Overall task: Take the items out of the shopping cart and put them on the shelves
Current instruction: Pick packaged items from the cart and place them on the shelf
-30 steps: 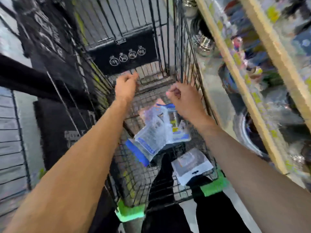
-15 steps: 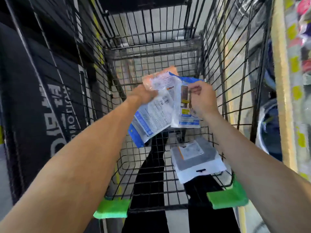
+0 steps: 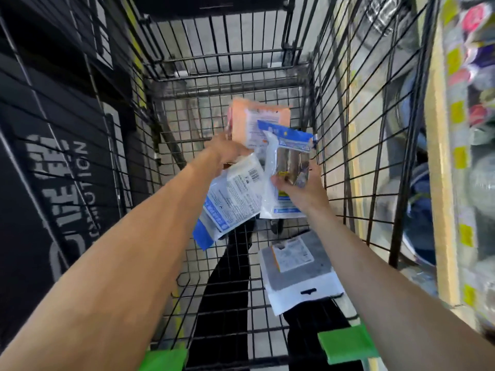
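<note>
- Nearest to me, two green corner guards (image 3: 345, 346) cap the near rim of the black wire shopping cart (image 3: 348, 145).
- Just beyond them, a grey-and-white packet (image 3: 300, 274) lies flat on the cart floor, label up, touched by neither hand.
- My right hand (image 3: 302, 188) has its grip closed on a clear packet with a blue header (image 3: 288, 162), thumb across the front, holding it upright above the cart floor.
- My left hand (image 3: 227, 151) has its grip closed around the top of a white-and-blue packet (image 3: 230, 199), which hangs tilted, its blue end pointing down to the left; it overlaps the left edge of the right hand's packet.
- An orange packet (image 3: 257, 119) stands up behind the left hand; I cannot tell whether that hand holds it too.
- Farther right, outside the cart wall, wooden-edged shelves (image 3: 439, 183) with yellow price tags carry blurred goods.
- To the left, a dark panel (image 3: 40, 183) shows pale lettering.
</note>
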A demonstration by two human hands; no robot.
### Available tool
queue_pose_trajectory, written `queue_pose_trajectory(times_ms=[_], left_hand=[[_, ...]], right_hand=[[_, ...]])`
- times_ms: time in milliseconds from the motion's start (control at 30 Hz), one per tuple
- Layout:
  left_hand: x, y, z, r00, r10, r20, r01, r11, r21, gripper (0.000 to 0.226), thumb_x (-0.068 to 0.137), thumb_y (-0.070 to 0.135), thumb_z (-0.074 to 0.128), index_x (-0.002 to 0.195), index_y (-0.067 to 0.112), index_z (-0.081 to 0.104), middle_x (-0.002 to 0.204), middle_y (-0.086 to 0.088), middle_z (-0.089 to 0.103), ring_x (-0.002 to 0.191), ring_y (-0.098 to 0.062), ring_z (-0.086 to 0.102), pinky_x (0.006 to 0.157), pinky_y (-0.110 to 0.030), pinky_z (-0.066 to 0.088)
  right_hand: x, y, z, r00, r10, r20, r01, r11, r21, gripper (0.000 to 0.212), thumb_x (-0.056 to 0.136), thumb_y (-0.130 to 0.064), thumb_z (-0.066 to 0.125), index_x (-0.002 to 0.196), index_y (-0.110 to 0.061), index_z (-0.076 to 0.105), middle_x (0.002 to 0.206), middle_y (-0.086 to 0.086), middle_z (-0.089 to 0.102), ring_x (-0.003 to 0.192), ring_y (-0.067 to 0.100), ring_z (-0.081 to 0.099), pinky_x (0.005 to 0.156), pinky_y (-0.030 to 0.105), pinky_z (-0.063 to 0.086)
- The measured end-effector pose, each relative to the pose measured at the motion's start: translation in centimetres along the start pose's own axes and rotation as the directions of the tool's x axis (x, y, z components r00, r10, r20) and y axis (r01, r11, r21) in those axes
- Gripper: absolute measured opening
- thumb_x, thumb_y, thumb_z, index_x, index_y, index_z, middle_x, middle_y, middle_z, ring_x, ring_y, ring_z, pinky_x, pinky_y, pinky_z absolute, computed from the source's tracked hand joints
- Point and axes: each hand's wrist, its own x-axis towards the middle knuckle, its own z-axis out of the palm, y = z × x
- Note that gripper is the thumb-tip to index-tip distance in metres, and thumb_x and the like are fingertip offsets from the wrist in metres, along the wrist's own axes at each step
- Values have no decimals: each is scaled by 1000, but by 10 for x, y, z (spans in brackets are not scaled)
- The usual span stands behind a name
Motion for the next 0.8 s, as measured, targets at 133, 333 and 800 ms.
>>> queue_pose_trajectory(times_ms=[133, 333, 800], left_hand=[[-8, 15, 5, 991, 123, 48, -123, 992, -6, 51, 84, 5, 73, 130, 14, 53, 115, -3, 69, 92, -18, 68, 69, -30, 57], [-17, 26, -30, 992, 87, 89, -83, 996, -44, 39, 94, 11, 62, 129, 16, 46, 104, -9, 73, 74, -26, 73, 63, -42, 63], [-60, 23, -73, 860, 449, 242, -350, 864, -362, 36, 90, -1, 60, 121, 16, 55, 123, -16, 67, 105, -37, 65, 88, -44, 59]], right_hand=[[2, 0, 0, 988, 148, 42, -151, 985, 81, 97, 56, -54, 88, 131, -18, 38, 131, -3, 56, 117, 16, 56, 102, 35, 45], [-3, 8, 1, 989, 106, -102, -102, 994, 43, 57, 79, -34, 80, 122, -10, 52, 105, -3, 60, 97, 17, 59, 84, 29, 47], [-44, -59, 2, 995, 78, 70, -104, 651, 752, 59, 101, -55, 35, 115, -5, 63, 104, 15, 73, 94, 28, 71, 82, 36, 58]])
